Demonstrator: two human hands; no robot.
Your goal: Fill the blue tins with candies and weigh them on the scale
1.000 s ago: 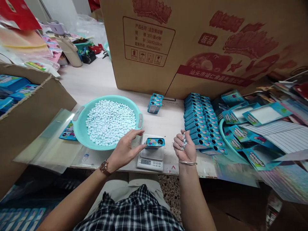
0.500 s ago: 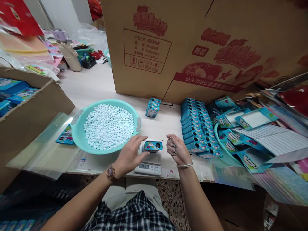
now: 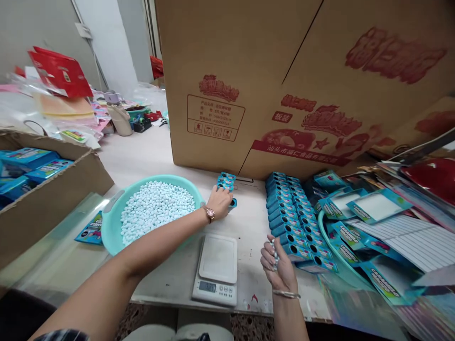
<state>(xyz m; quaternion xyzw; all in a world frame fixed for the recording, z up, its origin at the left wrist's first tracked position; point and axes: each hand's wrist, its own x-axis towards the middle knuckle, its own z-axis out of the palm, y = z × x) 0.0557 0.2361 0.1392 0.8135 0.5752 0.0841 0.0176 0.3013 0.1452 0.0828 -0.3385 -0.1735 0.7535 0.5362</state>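
Note:
My left hand [image 3: 219, 202] reaches to the back of the table, its fingers closed over a small blue candy box [image 3: 232, 204] that mostly hides under it. Just behind stand a few matching blue boxes [image 3: 226, 181] in a short row. My right hand [image 3: 279, 265] is curled, palm up, around several small pale candies [image 3: 275, 255], left of the long double row of blue boxes [image 3: 288, 213]. Between the hands, nearer the table edge, a white digital scale [image 3: 217, 260] has a bare platform and a lit display. A turquoise basin [image 3: 110, 232] full of pale candies stands on the left.
A big cardboard carton [image 3: 209, 151] walls off the back. Another carton [image 3: 95, 173] with blue packs stands at left. At right, a turquoise basin [image 3: 322, 222] holds flat blue packaging beside stacked sheets. A blue pack [image 3: 88, 232] lies by the left basin.
My left hand has carried the small box off the scale to the row at the back. My right hand stays curled around candies. The camera view has tilted upward.

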